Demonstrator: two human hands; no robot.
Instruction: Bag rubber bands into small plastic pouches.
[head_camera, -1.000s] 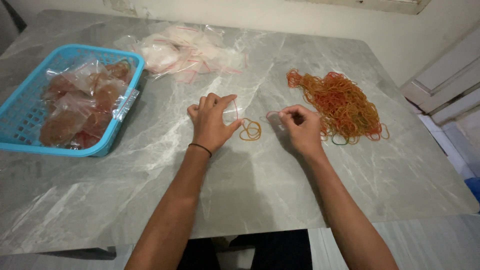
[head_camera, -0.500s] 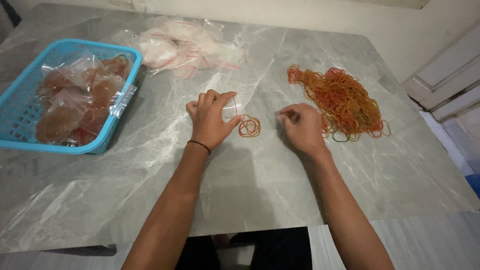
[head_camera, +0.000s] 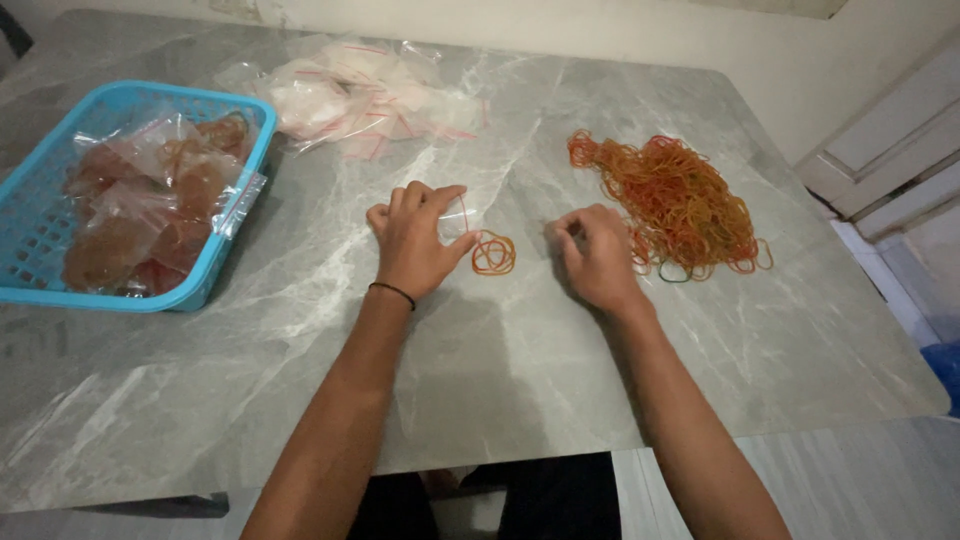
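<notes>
My left hand (head_camera: 413, 238) rests on the grey marble table (head_camera: 480, 380) and pinches a small clear zip bag (head_camera: 458, 215) with a red seal line. Just right of its thumb lies a small bunch of orange rubber bands (head_camera: 493, 253). My right hand (head_camera: 594, 255) is curled on the table beside the left edge of a big loose heap of orange and red rubber bands (head_camera: 678, 200), its fingertips closed; whether a band is between them is hidden.
A blue plastic basket (head_camera: 45, 262) at the left holds several filled clear bags of bands. A heap of empty clear zip bags (head_camera: 360, 92) lies at the back. The table's front edge runs near my forearms; a white door (head_camera: 890, 140) is at the right.
Both hands stay almost in place. The right hand's fingers have curled tighter near the heap; the view has shifted slightly.
</notes>
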